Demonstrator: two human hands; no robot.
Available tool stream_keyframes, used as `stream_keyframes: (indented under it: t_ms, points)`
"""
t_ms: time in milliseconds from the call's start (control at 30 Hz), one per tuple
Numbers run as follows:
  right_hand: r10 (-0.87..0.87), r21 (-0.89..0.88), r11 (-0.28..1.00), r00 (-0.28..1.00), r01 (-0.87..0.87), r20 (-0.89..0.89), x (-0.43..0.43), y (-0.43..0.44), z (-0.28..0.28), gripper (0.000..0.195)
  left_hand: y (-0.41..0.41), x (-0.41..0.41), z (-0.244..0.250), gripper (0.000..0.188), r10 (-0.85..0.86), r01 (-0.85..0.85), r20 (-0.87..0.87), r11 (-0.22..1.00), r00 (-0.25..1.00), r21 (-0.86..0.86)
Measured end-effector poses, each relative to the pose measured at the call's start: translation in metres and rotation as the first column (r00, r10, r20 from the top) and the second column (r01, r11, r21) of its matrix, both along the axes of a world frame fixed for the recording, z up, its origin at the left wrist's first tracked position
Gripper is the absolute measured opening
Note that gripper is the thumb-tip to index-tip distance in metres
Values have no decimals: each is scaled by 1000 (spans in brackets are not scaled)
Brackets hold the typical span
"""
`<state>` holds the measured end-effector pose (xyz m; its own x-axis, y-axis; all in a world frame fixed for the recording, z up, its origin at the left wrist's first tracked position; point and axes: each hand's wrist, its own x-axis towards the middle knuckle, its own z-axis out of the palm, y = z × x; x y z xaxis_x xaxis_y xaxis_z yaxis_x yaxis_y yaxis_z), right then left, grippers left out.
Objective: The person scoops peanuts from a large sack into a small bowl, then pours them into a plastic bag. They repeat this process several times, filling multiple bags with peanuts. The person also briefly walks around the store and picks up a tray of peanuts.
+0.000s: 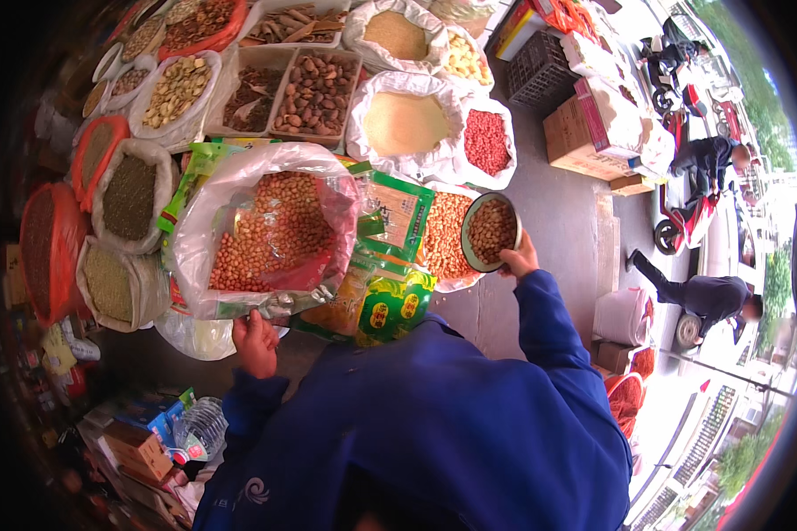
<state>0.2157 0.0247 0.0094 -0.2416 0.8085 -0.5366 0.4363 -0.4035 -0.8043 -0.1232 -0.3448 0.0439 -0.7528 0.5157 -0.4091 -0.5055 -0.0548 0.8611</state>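
My right hand [521, 257] grips the rim of a round bowl [491, 232] filled with shelled peanuts. The bowl is above the edge of an open sack of peanuts [443, 232]. At the near edge of a large clear plastic bag [196, 245], my left hand [257, 342] pinches the plastic between thumb and fingers. Reddish peanuts [272, 219] lie inside this bag. Between the bag and the peanut sack are green-edged packets [393, 212] and a green and yellow packet [392, 305].
Open sacks of grain [408, 126], red beans or peanuts [486, 143] and seeds [129, 199] surround the bag. Beyond stands a plastic tray of brown pods [315, 93]. Cardboard boxes [574, 136] are at the right. People [710, 299] and scooters are farther right.
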Motion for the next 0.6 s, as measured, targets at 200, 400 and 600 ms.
stream_keyframes:
  t_ms: [200,400,600]
  points:
    - [-13,186,981,934,-57,356,-6,-12,-113,79,-1,-2,6,24,-48,46,-15,997,999,-68]
    - [25,271,930,779,-248,627,-20,-18,-92,99,0,0,15,25,-22,24,25,994,999,-103]
    - [-272,538,842,838,-30,473,31,18,-117,86,5,-3,9,28,-34,36,23,997,999,-72]
